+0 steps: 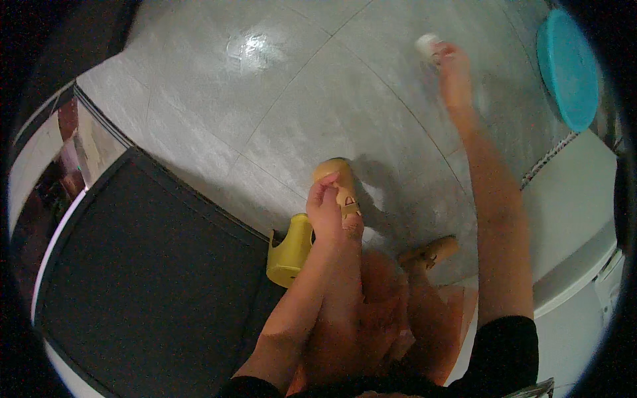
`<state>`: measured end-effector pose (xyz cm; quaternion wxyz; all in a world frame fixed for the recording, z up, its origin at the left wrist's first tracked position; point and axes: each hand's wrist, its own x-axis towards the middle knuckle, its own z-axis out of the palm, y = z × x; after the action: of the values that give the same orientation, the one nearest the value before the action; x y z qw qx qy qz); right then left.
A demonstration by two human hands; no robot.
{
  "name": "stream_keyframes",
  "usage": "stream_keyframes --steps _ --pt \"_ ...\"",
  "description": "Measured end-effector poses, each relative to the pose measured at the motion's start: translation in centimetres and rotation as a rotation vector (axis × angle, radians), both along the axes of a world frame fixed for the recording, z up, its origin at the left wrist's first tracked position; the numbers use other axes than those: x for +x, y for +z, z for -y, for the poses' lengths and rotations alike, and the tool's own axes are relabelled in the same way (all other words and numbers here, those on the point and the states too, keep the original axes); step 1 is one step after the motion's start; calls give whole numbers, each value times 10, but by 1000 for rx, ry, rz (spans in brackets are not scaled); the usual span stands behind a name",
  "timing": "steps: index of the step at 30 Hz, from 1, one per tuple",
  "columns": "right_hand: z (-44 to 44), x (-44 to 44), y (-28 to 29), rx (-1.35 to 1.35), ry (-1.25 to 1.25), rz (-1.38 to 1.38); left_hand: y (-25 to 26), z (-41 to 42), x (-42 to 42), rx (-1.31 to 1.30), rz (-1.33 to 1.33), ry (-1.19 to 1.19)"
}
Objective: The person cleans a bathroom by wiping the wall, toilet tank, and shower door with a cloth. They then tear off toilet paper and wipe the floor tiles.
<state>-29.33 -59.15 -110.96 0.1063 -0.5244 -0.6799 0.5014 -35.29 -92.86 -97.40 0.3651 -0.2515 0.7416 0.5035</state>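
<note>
My right hand (454, 67) is stretched out to the upper right, low over the grey tiled floor (278, 114). Its fingers close around a small white object (428, 45), too blurred to identify; it may be a wad of tissue or cloth. My left hand (323, 204) hangs in front of my left foot, overlapping the tan buckled shoe (334, 168) from this viewpoint. Its fingers are bent, and whether anything small is between them is hidden. The other tan shoe (438, 251) stands on the floor farther right.
A yellow plastic object with cut-outs (288, 258), possibly a small stool, is beside my left forearm. A large black panel (149, 278) fills the lower left. At the right edge stands a turquoise basin (572, 74), with a pale greenish-white surface (572, 199) below it.
</note>
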Motion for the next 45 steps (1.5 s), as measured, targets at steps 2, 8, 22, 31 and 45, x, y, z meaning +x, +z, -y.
stream_keyframes --steps 2,8,22,31,45 --pt "-14 -30 -13 230 -163 -54 -2 9 -12 -7 38 127" --pt "187 -181 -19 -65 287 -220 -21 26 -38 -60 -102 152" --pt "-58 -15 -25 879 478 295 -43 19 -36 -52 -85 -45" --pt "222 -53 -32 264 826 -192 -70 -27 -77 -77 -300 -192" --pt "-44 185 -45 437 -153 192 -54 -63 20 -324 -336 -739"
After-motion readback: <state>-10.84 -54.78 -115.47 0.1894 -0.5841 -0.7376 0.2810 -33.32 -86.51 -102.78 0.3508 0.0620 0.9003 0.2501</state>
